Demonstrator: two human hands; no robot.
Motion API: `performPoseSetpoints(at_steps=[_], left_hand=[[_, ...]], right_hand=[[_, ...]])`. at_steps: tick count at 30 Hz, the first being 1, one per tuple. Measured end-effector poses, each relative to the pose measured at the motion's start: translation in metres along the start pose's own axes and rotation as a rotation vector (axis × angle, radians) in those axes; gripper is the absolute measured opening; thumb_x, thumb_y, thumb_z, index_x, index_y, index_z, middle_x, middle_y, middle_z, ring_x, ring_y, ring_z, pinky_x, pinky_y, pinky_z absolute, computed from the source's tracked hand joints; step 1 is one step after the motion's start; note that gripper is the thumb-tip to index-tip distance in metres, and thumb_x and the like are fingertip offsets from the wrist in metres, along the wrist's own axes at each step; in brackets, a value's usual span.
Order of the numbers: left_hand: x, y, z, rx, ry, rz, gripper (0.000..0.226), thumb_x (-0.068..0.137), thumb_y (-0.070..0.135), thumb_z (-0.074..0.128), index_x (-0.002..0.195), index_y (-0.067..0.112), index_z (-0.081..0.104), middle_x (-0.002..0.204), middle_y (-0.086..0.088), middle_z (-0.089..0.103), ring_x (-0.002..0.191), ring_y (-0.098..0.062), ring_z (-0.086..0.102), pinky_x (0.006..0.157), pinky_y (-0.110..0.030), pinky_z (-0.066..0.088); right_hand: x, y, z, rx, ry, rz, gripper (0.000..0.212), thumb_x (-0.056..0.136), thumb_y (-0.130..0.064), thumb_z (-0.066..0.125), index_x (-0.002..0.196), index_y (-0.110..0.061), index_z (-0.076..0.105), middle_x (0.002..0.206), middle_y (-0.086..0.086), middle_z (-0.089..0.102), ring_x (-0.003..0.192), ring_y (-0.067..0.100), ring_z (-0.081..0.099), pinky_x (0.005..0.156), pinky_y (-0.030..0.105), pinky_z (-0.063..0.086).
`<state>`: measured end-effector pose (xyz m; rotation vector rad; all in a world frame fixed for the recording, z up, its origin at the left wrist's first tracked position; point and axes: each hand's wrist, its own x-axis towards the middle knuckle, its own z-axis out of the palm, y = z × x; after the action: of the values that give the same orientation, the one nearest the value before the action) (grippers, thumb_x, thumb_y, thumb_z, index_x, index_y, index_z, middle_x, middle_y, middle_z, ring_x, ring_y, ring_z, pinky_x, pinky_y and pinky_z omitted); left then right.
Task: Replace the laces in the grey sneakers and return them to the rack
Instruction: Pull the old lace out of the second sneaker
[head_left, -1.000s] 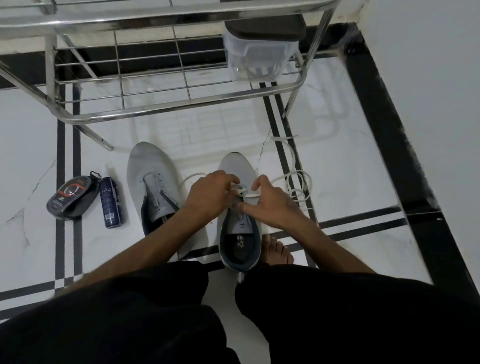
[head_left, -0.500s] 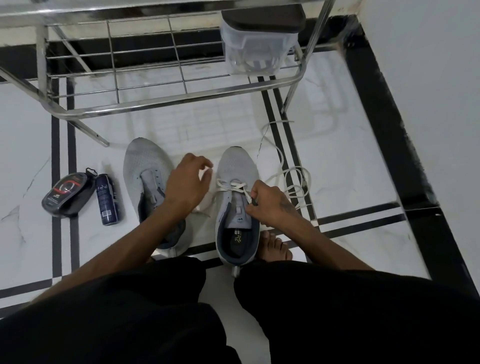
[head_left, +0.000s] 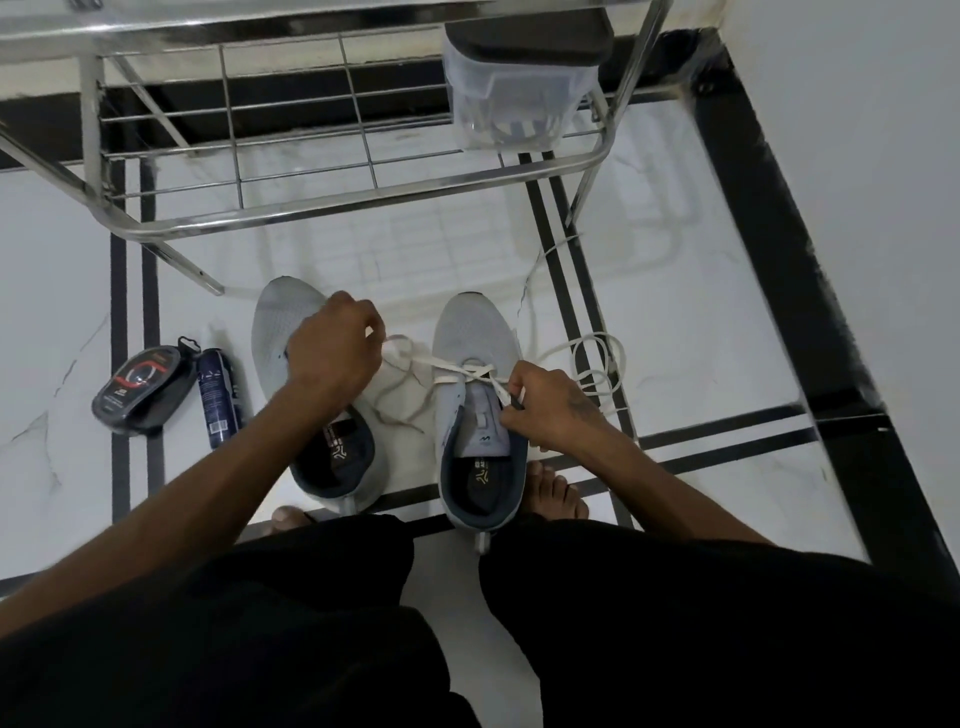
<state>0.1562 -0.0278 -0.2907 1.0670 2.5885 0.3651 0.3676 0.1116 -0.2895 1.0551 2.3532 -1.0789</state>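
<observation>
White marble floor (head_left: 675, 291) with black inlay stripes, white wall on the right. Seen from above, looking down past black-clad knees. Nearest, bare toes (head_left: 556, 499) just right of the right sneaker's heel, and another toe tip peeping out below the left sneaker.

Two grey sneakers side by side on the floor, toes pointing away. Right sneaker (head_left: 475, 332) partly laced: white lace (head_left: 457, 371) crossed through the front eyelets, tongue and dark insole showing. Right hand (head_left: 550, 402) at that shoe's right edge, fingers curled, pinching one lace end beside the eyelets. Left hand (head_left: 332, 348) raised over the left sneaker (head_left: 275, 332), fingers closed round the other end of the lace, drawn taut between hand and shoe. Left sneaker without lace in the visible eyelets, partly hidden under the forearm. A thin darker lace (head_left: 400, 410) lying loose on the floor between the two shoes.

Right of the right sneaker, a coil of white lace (head_left: 597, 364) on the floor, one strand trailing away toward the rack leg. Left of the shoes, a dark spray can (head_left: 218, 397) lying flat, touching or just beside a black polish tin (head_left: 140, 387).

Farther off, steel rack (head_left: 311, 208) with wire-grid shelf, shelf bare of shoes. Clear plastic box (head_left: 514, 104) with a dark lid on the shelf's right end.
</observation>
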Motion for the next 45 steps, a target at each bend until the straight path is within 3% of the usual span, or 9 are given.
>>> performPoseSetpoints(at_steps=[4, 9, 16, 21, 24, 33, 38, 41, 45], left_hand=[[-0.004, 0.043, 0.012, 0.016, -0.071, 0.314, 0.036, 0.095, 0.039, 0.059, 0.127, 0.022, 0.061, 0.127, 0.0, 0.055, 0.104, -0.024, 0.062, 0.079, -0.038, 0.05], [-0.001, 0.075, 0.038, 0.319, -0.258, 0.428, 0.016, 0.093, 0.028, 0.059, 0.101, 0.016, 0.067, 0.105, -0.003, 0.063, 0.093, -0.026, 0.062, 0.066, -0.035, 0.043], [-0.002, -0.003, -0.003, 0.108, -0.041, 0.09, 0.014, 0.093, 0.032, 0.064, 0.094, 0.018, 0.068, 0.097, -0.001, 0.064, 0.087, -0.026, 0.063, 0.065, -0.033, 0.043], [-0.008, 0.032, 0.012, 0.059, -0.072, 0.334, 0.041, 0.091, 0.044, 0.063, 0.125, 0.022, 0.062, 0.123, 0.001, 0.058, 0.107, -0.022, 0.061, 0.077, -0.037, 0.052], [-0.007, 0.068, 0.034, 0.264, -0.267, 0.417, 0.027, 0.092, 0.039, 0.061, 0.11, 0.018, 0.066, 0.111, -0.003, 0.062, 0.104, -0.025, 0.061, 0.073, -0.036, 0.049], [0.003, -0.006, -0.011, 0.258, -0.074, 0.119, 0.022, 0.093, 0.037, 0.063, 0.092, 0.016, 0.07, 0.096, -0.005, 0.067, 0.085, -0.028, 0.064, 0.062, -0.033, 0.041], [-0.007, 0.045, 0.01, 0.104, -0.146, 0.346, 0.04, 0.09, 0.044, 0.065, 0.125, 0.024, 0.063, 0.122, 0.0, 0.059, 0.109, -0.023, 0.059, 0.077, -0.036, 0.048], [-0.005, 0.07, 0.033, 0.31, -0.273, 0.441, 0.023, 0.093, 0.036, 0.061, 0.108, 0.02, 0.068, 0.109, -0.002, 0.065, 0.102, -0.024, 0.06, 0.072, -0.034, 0.043], [-0.002, 0.045, 0.015, 0.315, -0.169, 0.413, 0.008, 0.093, 0.025, 0.06, 0.096, 0.019, 0.064, 0.099, -0.001, 0.065, 0.096, -0.026, 0.062, 0.066, -0.033, 0.042]], right_hand=[[0.002, -0.004, 0.001, -0.034, -0.001, -0.001, 0.017, 0.087, -0.021, 0.064, 0.095, -0.013, 0.052, 0.081, 0.003, 0.062, 0.063, 0.016, 0.058, 0.057, 0.03, 0.049], [0.003, -0.008, 0.001, -0.031, -0.023, 0.015, 0.018, 0.084, -0.021, 0.066, 0.095, -0.012, 0.054, 0.079, 0.001, 0.06, 0.065, 0.019, 0.059, 0.06, 0.035, 0.053], [-0.001, -0.009, -0.001, -0.027, -0.031, 0.001, 0.019, 0.087, -0.02, 0.065, 0.1, -0.009, 0.056, 0.079, 0.001, 0.06, 0.058, 0.012, 0.052, 0.053, 0.025, 0.043], [-0.001, -0.014, 0.0, -0.042, -0.018, -0.008, 0.019, 0.087, -0.021, 0.065, 0.099, -0.009, 0.057, 0.074, -0.003, 0.056, 0.058, 0.011, 0.052, 0.053, 0.026, 0.044], [-0.001, -0.015, 0.0, -0.047, -0.011, 0.014, 0.02, 0.086, -0.022, 0.066, 0.098, -0.009, 0.057, 0.073, -0.002, 0.057, 0.061, 0.015, 0.056, 0.06, 0.031, 0.051], [-0.001, -0.014, -0.002, -0.029, -0.034, 0.027, 0.019, 0.088, -0.022, 0.064, 0.098, -0.009, 0.057, 0.084, 0.004, 0.062, 0.068, 0.02, 0.06, 0.068, 0.037, 0.057], [0.002, -0.017, -0.002, -0.063, -0.047, 0.02, 0.02, 0.087, -0.025, 0.066, 0.095, -0.011, 0.056, 0.085, 0.004, 0.063, 0.068, 0.022, 0.062, 0.067, 0.039, 0.059], [0.002, -0.016, -0.002, -0.076, -0.047, 0.027, 0.02, 0.085, -0.024, 0.067, 0.096, -0.01, 0.057, 0.085, 0.007, 0.065, 0.069, 0.023, 0.064, 0.067, 0.039, 0.06], [0.002, -0.016, -0.004, -0.057, -0.046, 0.041, 0.019, 0.088, -0.024, 0.065, 0.098, -0.009, 0.058, 0.085, 0.007, 0.066, 0.065, 0.022, 0.064, 0.064, 0.035, 0.058]])
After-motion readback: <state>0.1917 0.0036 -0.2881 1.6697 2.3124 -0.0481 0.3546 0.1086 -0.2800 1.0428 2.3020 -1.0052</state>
